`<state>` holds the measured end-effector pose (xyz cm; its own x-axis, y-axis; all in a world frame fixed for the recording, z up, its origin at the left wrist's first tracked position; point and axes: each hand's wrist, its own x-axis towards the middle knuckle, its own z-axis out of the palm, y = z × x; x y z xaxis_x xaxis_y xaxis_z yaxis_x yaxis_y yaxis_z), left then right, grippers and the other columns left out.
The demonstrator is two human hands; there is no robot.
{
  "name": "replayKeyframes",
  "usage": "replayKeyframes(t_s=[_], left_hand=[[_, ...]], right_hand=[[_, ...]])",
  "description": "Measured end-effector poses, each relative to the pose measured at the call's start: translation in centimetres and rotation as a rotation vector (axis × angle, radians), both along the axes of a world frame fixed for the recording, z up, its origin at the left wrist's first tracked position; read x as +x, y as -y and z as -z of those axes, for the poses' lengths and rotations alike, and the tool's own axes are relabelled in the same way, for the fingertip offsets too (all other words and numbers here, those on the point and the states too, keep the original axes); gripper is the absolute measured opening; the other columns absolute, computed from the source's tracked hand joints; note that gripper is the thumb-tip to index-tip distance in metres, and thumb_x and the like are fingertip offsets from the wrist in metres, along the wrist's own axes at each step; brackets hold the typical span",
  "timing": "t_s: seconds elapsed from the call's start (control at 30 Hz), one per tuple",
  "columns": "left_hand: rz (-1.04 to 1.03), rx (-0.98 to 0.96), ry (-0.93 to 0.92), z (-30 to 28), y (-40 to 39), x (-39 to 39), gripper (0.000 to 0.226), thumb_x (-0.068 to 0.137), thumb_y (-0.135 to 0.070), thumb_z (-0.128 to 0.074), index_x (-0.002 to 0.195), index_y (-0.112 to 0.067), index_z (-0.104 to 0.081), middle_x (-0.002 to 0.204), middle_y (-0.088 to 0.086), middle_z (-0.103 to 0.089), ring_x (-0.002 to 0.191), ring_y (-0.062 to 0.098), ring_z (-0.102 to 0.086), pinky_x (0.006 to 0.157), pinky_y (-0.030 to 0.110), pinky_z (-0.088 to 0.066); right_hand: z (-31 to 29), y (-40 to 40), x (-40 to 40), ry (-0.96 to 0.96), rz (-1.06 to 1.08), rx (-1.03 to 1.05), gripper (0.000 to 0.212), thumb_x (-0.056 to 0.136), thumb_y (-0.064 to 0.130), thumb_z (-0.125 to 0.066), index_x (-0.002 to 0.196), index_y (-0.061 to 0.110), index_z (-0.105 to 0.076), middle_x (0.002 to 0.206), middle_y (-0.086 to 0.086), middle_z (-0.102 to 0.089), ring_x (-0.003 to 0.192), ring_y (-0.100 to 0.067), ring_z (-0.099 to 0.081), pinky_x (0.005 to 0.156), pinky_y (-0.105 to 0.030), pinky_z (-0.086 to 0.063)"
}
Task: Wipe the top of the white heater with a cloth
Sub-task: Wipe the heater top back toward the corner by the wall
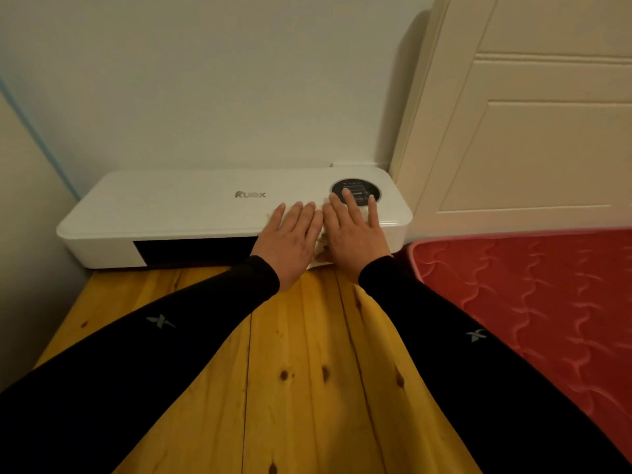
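both hands, left hand [290, 239] and right hand [355, 234], press flat with straight fingers on the cloth [321, 239] on the white heater [178, 206]; the red mattress [533, 302] is just beside on the right, the wall corner on the left.

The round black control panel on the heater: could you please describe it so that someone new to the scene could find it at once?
Start at the white heater lying on the wooden floor against the wall, beside the red mattress. On its top, near the right end, sits the round black control panel, partly under the right hand. It is the only dark circle there; the gold logo is mid-top.

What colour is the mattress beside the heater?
Red, with a wavy quilted pattern, seen in the head view.
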<state>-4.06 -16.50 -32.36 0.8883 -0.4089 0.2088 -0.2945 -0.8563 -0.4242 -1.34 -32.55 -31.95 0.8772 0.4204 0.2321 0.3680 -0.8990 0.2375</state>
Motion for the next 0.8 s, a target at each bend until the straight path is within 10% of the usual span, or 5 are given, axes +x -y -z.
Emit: replayKeyframes(t_s=[0.8], left_hand=[[0.083,-0.079,0.034,0.1,8.6,1.8,0.072,0.101,-0.036,-0.040,0.154,-0.004,-0.004,0.162,0.019,-0.017,0.149,0.036,-0.017,0.121,0.052,-0.016]], right_hand=[[-0.1,8.2,0.8,-0.039,0.133,0.000,0.068,0.105,0.044,-0.033,0.159,0.009,-0.008,0.169,-0.010,0.000,0.154,-0.032,0.010,0.122,-0.059,-0.002]])
